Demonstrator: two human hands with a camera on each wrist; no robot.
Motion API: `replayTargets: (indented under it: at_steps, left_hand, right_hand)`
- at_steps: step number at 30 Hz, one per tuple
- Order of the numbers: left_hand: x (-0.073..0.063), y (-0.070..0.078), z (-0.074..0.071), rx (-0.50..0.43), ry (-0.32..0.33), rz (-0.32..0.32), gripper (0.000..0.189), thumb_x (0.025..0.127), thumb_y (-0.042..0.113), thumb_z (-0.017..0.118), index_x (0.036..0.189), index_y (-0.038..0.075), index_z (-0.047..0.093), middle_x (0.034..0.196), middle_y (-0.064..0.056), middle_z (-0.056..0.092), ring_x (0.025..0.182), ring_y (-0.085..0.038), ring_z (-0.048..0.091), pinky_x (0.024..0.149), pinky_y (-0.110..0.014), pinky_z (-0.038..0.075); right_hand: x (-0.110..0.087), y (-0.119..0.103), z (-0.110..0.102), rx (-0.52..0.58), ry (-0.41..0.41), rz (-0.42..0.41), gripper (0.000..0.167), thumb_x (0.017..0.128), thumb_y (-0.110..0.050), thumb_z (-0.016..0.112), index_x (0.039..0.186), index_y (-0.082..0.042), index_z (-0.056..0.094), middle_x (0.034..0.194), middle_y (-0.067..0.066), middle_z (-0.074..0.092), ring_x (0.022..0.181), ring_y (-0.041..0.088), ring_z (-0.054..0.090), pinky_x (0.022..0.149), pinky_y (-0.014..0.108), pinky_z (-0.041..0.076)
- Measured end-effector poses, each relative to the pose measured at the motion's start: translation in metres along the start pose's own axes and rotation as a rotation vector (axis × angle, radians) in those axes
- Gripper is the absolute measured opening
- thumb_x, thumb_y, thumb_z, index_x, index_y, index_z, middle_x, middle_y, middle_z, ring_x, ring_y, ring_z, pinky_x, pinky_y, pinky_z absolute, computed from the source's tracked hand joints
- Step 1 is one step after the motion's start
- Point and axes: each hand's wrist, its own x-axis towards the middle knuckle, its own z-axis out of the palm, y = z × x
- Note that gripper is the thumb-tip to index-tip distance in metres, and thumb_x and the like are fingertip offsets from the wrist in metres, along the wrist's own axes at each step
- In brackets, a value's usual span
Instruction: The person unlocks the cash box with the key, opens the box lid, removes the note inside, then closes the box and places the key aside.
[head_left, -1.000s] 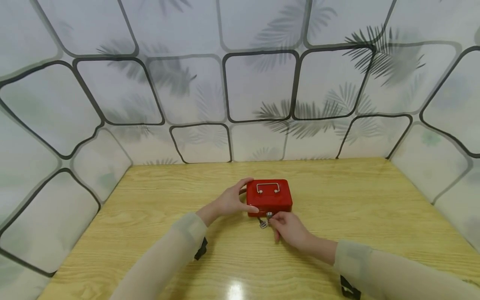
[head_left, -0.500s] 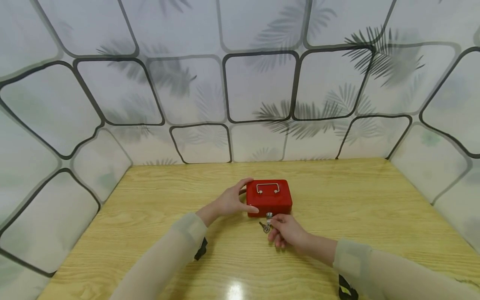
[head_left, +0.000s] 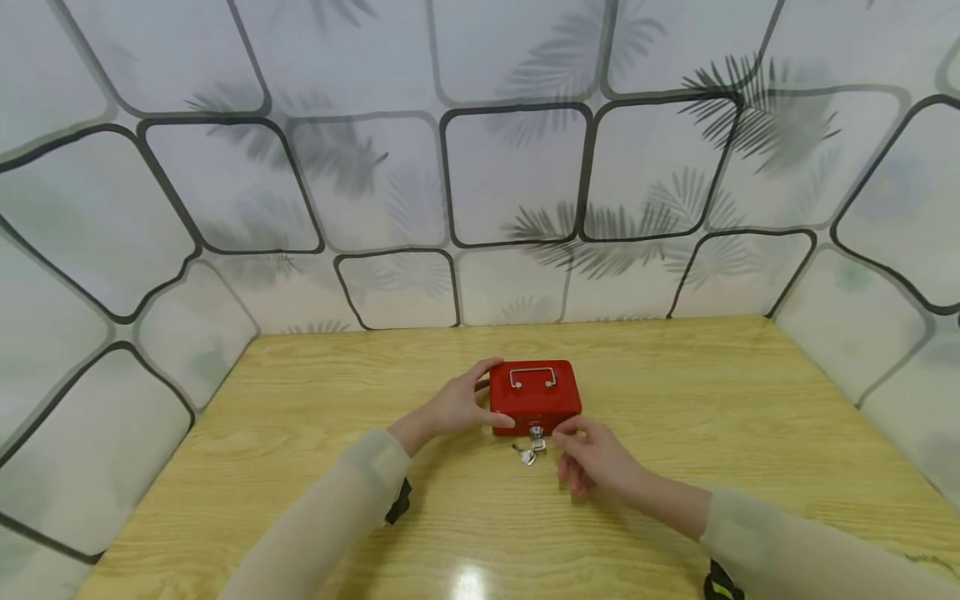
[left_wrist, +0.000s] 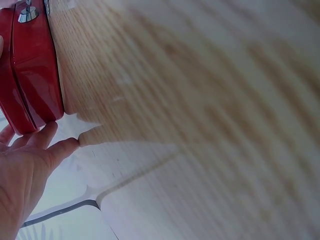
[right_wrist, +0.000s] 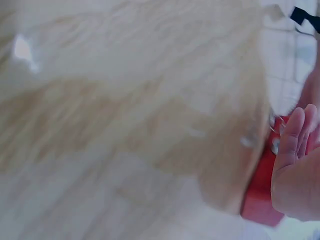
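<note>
Left sleeve: pale cloth, reaching up the tabletop from my side of the room.
Left hand: spread wide, gripping the left end of the red box, thumb on the front, fingers round the rear corner.
Left-hand fault: if this grip slackened, the box could slide or skew on the smooth-looking surface under any push at the front.
Red box, position: on the tabletop between both hands, front toward the person.
Red box, finish: glossy red, rounded corners, lid down; a silvery wire handle lies on top.
Keys: at the round lock, low on the front; one appears seated, another hangs by it. Whether the hanging one touches wood, I cannot tell.
Key fault: a knock from a fingertip could twist or dislodge the set.
Right hand: thumb and forefinger close together beside the keys, nothing visibly held; contact with the box corner cannot be confirmed.
Right-hand fault: poor alignment could make fingertips miss the key.
</note>
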Motion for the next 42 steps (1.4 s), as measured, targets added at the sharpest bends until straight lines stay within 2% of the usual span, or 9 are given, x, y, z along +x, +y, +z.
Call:
replayTargets:
  at_steps: [5,11,14,18,21,24,30,37,42]
  left_hand:
    - [0.0,-0.001,0.0,0.005,-0.001,-0.004,0.097,0.077,0.03,0.085,0.153,0.017,0.026,0.151,-0.006,0.038,0.137,-0.03,0.037,0.11,-0.049,0.029]
    - [0.002,-0.003,0.0,0.01,0.003,-0.004,0.098,0.076,0.031,0.085,0.153,0.019,0.026,0.151,-0.005,0.038,0.136,-0.029,0.038,0.111,-0.048,0.029]
    - [0.002,-0.004,0.0,0.014,0.0,-0.003,0.098,0.076,0.032,0.085,0.153,0.019,0.026,0.151,-0.005,0.039,0.136,-0.029,0.038,0.111,-0.048,0.029]
    - [0.003,-0.004,0.0,0.022,0.005,0.005,0.098,0.076,0.032,0.085,0.153,0.017,0.026,0.151,-0.005,0.039,0.136,-0.029,0.038,0.111,-0.048,0.028]
    - [0.004,-0.003,0.0,0.034,0.009,0.013,0.098,0.076,0.033,0.085,0.153,0.016,0.027,0.15,-0.005,0.039,0.136,-0.03,0.039,0.111,-0.048,0.028]
    - [0.004,-0.004,0.0,0.036,0.008,0.015,0.097,0.076,0.032,0.085,0.152,0.015,0.027,0.15,-0.005,0.04,0.135,-0.03,0.039,0.111,-0.048,0.028]
    - [0.005,-0.005,0.0,0.029,0.007,0.011,0.097,0.076,0.033,0.085,0.152,0.016,0.027,0.15,-0.004,0.04,0.136,-0.03,0.039,0.111,-0.049,0.028]
    - [0.004,-0.006,0.0,0.015,0.0,-0.004,0.097,0.076,0.036,0.084,0.152,0.019,0.027,0.15,-0.003,0.04,0.136,-0.03,0.038,0.11,-0.05,0.028]
    - [0.003,-0.005,0.0,0.006,-0.003,0.0,0.096,0.077,0.036,0.084,0.152,0.019,0.027,0.151,-0.003,0.039,0.137,-0.031,0.037,0.11,-0.05,0.029]
  right_hand:
    - [-0.004,-0.008,-0.026,-0.19,0.0,-0.193,0.027,0.101,-0.017,0.055,0.117,0.005,0.049,0.074,0.012,0.064,0.053,0.021,0.055,0.05,0.029,0.05]
    - [0.009,-0.01,-0.055,-0.61,0.212,-0.528,0.026,0.092,-0.012,0.068,0.114,-0.003,0.059,0.096,0.003,0.064,0.08,0.018,0.061,0.058,0.026,0.048]
    - [0.019,-0.008,-0.065,-0.711,0.246,-0.613,0.035,0.088,-0.011,0.072,0.119,-0.003,0.057,0.111,0.009,0.062,0.092,0.023,0.062,0.062,0.032,0.052]
    - [0.033,-0.004,-0.073,-0.714,0.175,-0.579,0.055,0.088,-0.021,0.074,0.134,-0.004,0.049,0.128,0.014,0.053,0.111,0.033,0.055,0.08,0.047,0.052]
    - [0.042,0.0,-0.074,-0.715,0.106,-0.501,0.072,0.087,-0.034,0.074,0.143,-0.006,0.04,0.141,0.016,0.044,0.125,0.038,0.045,0.094,0.056,0.044]
    - [0.049,0.005,-0.072,-0.731,0.052,-0.448,0.083,0.084,-0.041,0.076,0.147,-0.007,0.035,0.149,0.018,0.035,0.134,0.04,0.036,0.101,0.06,0.037]
    - [0.06,0.011,-0.065,-0.765,0.018,-0.455,0.083,0.08,-0.036,0.08,0.146,-0.007,0.038,0.151,0.022,0.031,0.136,0.042,0.032,0.101,0.06,0.036]
    - [0.062,0.01,-0.06,-0.717,0.008,-0.469,0.076,0.079,-0.029,0.082,0.14,-0.004,0.044,0.151,0.026,0.028,0.134,0.046,0.033,0.1,0.06,0.037]
    - [0.062,0.009,-0.061,-0.707,0.011,-0.478,0.076,0.077,-0.027,0.084,0.139,-0.004,0.047,0.15,0.024,0.032,0.131,0.042,0.038,0.1,0.059,0.038]
